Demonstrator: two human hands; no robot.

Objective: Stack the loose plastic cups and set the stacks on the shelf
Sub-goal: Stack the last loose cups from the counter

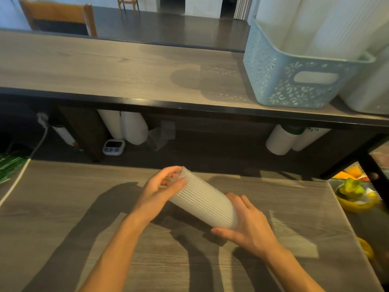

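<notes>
Your forearms come up from the bottom edge over the wood counter [63, 218]. Your right hand [250, 224] cups the near end of the cup stack [202, 199], thumb under it, fingers [237, 200] curled over the top. Stack lies tilted, held just above the counter, running up-left to your left hand [160, 190]. Left fingers [171, 170] wrap round the far, open-rim end; tips look to sit at or inside the rim, can't tell which. Rims show as tight ribs along the stack. Right of the counter: fruit [351, 186] behind mesh. Beyond, under the shelf [105, 66]: a timer [113, 146], white cup stacks [134, 129] lying on their sides, a cord [23, 169] at left. On the shelf, right: blue basket [294, 81] w/ tall white stacks [328, 22] in it. Far back, a chair [56, 17].
</notes>
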